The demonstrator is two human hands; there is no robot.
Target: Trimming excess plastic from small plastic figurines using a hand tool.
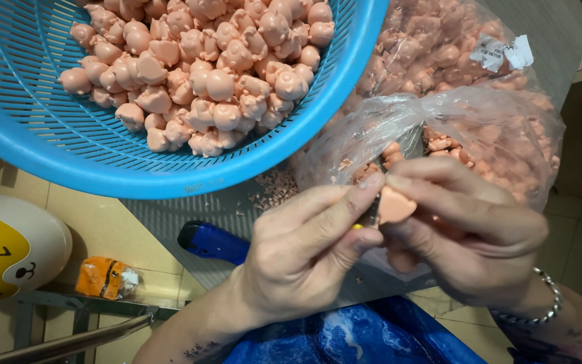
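Figure (pixel 396 204): small pink moulded piece, pinched between both hands just above the desk's near edge, in front of the bag's mouth; rounded, with small ear-like bumps.
Tool (pixel 372 217): thin dark item with a yellow bit, showing between thumb and fingers of the left hand, its tip touching the figure; kind not clear.
Left hand (pixel 304 249): clenched around the tool, forefinger stretched out onto the top of the figure, thumb beneath; faint tattoo on the forearm.
Right hand (pixel 469 236): grasping the figure from the right, fingers curled over it, thumb hidden; silver bracelet (pixel 550 296) on the wrist, tattoo on the forearm.
Bag (pixel 466 114): clear plastic, just behind the hands, bulging with more pink figures; white paper tag near its top.
Scraps (pixel 274 189): small pink trimmings scattered on the desk between bag and basket.
Basket (pixel 69 148): big round blue plastic sieve, upper left, holding a heap of like pink figures; rim juts past the desk's edge.
Desk (pixel 170 222): grey ribbed surface under basket, bag and scraps.
Blue handle (pixel 210 241): dark blue plastic object lying on the desk, just left of the left hand.
Lap: blue patterned cloth (pixel 365 337) below the hands.
Floor: beige tiles; orange packet (pixel 106 278) lower left, near a white and yellow rounded toy (pixel 8 249).
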